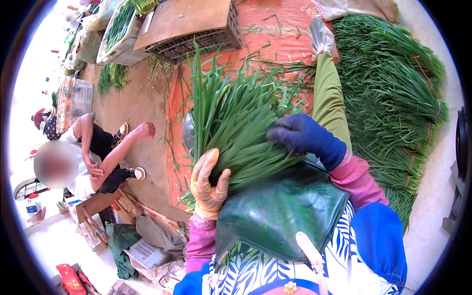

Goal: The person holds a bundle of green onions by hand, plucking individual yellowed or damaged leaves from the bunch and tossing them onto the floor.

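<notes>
A thick, fanned-out bunch of garlic chives (pixel 241 123), with long flat green leaves, lies across my lap and reaches forward. My left hand (pixel 209 184), in a pale orange rubber glove, cups the near left side of the bunch, thumb and fingers around the leaves. On the bunch's right side is my right hand (pixel 307 137) in a dark blue knit glove. Its fingers are curled down into the leaves and slightly blurred; their tips are partly hidden. Under the bunch, a shiny dark green plastic apron (pixel 285 211) covers my lap.
Tied garlic chives (pixel 388 98) are heaped along the right. An orange-red sheet (pixel 260 34) with loose leaves covers the floor ahead. A board-topped crate (pixel 191 24) stands at the far side. To the left a person (pixel 93 157) sits low, near boxes and bags.
</notes>
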Tool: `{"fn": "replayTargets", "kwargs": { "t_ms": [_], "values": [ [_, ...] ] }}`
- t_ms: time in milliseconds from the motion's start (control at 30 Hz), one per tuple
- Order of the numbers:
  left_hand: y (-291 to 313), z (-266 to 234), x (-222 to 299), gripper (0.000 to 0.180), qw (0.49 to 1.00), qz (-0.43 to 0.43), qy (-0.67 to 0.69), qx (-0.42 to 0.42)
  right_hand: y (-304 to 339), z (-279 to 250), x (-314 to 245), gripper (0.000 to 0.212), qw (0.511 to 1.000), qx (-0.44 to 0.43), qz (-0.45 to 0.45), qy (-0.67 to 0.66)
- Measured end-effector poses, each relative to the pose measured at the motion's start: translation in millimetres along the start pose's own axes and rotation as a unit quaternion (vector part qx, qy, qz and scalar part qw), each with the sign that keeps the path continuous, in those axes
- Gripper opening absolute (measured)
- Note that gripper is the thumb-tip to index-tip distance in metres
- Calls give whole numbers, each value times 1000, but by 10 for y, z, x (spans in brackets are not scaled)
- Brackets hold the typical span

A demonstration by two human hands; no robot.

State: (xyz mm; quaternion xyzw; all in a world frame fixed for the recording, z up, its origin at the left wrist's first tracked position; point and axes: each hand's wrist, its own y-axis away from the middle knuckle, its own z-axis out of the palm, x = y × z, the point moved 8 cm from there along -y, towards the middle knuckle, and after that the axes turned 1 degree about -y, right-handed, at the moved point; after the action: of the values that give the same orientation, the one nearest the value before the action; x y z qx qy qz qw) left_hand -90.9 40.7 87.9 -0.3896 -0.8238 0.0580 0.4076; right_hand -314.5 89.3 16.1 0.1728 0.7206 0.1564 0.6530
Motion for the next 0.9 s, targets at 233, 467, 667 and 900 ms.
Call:
{"fn": "replayTargets", "kwargs": {
  "t_ms": [233, 467, 667, 900],
  "values": [
    [-38, 36, -1, 29, 1000, 1, -7, -11, -95, 77, 73, 36, 996, 23, -75, 44],
    [-22, 43, -27, 30, 1000, -3, -9, 0, -115, 126, -68, 35, 940, 63, -174, 286],
    [-84, 60, 23, 33, 1000, 3, -23, -12, -90, -420, 131, 18, 965, 93, -70, -237],
    [-71, 101, 13, 36, 1000, 17, -4, -20, 53, 114, -888, 28, 929, 100, -309, 179]
  ]
}}
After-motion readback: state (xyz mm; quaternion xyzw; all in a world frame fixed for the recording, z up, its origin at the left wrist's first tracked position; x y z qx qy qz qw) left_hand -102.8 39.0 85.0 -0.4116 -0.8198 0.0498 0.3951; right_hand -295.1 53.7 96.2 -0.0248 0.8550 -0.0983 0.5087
